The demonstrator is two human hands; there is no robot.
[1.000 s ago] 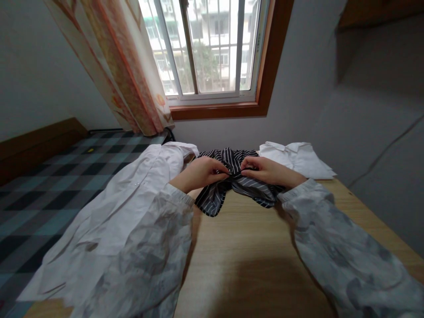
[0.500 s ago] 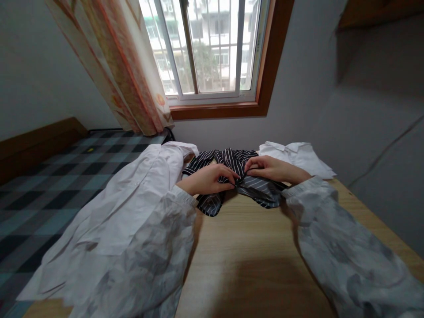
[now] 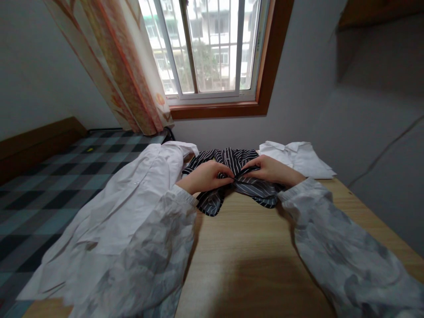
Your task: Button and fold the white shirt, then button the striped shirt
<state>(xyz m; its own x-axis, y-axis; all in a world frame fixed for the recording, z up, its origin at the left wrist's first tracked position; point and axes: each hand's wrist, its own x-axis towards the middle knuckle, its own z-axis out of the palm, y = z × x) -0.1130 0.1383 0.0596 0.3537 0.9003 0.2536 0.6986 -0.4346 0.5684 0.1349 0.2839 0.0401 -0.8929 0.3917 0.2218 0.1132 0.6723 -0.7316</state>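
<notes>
A black shirt with white stripes (image 3: pixel 256 187) lies rumpled at the far end of the wooden table (image 3: pixel 228 247), its lower edges spread towards me. My left hand (image 3: pixel 209 176) pinches the shirt's front edge between thumb and fingers. Close beside it, my right hand (image 3: pixel 270 170) is closed on a fold of the same cloth. The two sets of fingertips almost meet near the middle of the shirt. Whatever small part lies between the fingertips is too small to make out.
To the left, a white shirt (image 3: pixel 132 190) drapes over the table edge towards a bed with a checked cover (image 3: pixel 59 172). A folded white shirt (image 3: pixel 300 159) sits at the back right. Beyond the table are the wall and a window (image 3: pixel 212 53).
My right hand has moved slightly left, closer to my left hand, and now grips a fold of the striped shirt. My left hand has shifted only a little.
</notes>
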